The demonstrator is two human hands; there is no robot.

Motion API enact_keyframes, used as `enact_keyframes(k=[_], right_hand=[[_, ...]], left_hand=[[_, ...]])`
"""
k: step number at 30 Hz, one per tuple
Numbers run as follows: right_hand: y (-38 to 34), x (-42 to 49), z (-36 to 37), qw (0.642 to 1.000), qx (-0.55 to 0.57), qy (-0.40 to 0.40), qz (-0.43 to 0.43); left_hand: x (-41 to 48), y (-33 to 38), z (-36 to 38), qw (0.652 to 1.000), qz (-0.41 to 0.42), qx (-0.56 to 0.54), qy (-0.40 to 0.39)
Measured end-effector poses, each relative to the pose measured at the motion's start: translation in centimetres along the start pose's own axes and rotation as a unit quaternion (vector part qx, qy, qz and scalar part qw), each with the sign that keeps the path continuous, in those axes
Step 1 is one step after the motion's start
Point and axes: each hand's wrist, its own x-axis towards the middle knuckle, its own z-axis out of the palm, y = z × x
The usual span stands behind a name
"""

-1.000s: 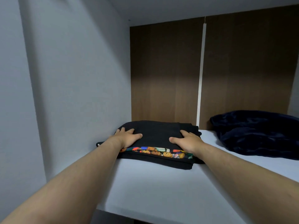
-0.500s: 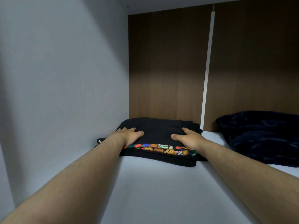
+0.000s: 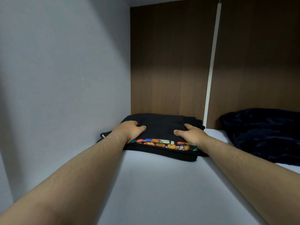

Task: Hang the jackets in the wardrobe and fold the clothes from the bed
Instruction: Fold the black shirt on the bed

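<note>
Pale grey and plain, the side wall fills the left of the view, and it meets a brown wood-grain back panel at the far corner. The white shelf runs from the near edge to that panel, and both bare forearms reach out across it. On the right, against the back panel, lies a bunched dark navy blanket with a soft sheen, well apart from the hands. The stack of folded clothes sits in the far left corner of the shelf, its left side against the side wall and its far side near the back panel. The top piece is black, and under it a bear-print layer shows as a bright strip along the near edge, with another black garment beneath, flat on the shelf. A thin white strip runs up the back panel just right of the stack. The left hand rests on the stack's left side, thumb stretched right across the black cloth; its fingers bend away past the knuckles, so whether they grasp fabric cannot be told. The right hand lies on the stack's right side, thumb pointing left and fingers laid flat on the cloth, holding nothing.
</note>
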Motion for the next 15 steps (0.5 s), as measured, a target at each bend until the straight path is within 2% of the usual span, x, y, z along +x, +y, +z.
enact_keyframes(k=[3,5,6,8,11,15], right_hand=[[-0.3,-0.6,-0.2,0.999,-0.027,0.021,-0.018],[-0.5,-1.2,-0.4,0.996,-0.063,0.046,-0.03],[-0.6,-1.7,-0.6,0.994,-0.083,0.064,-0.037],[-0.7,-3.0,-0.8,0.984,-0.118,0.115,-0.07],[-0.9,-5.1,-0.6,0.957,-0.181,0.172,-0.15],[-0.2,-7.2,-0.7,0.964,-0.177,0.109,-0.168]], left_hand=[[-2.4,0.4,-0.2,0.991,0.056,0.047,0.116],[-4.3,0.9,-0.4,0.967,0.088,0.149,0.188],[-5.0,1.2,-0.6,0.954,0.103,0.197,0.2],[-6.5,1.5,-0.7,0.943,0.125,0.247,0.187],[-8.7,1.4,-1.1,0.951,0.126,0.252,0.129],[-11.3,0.2,-1.5,0.965,0.135,0.215,0.06]])
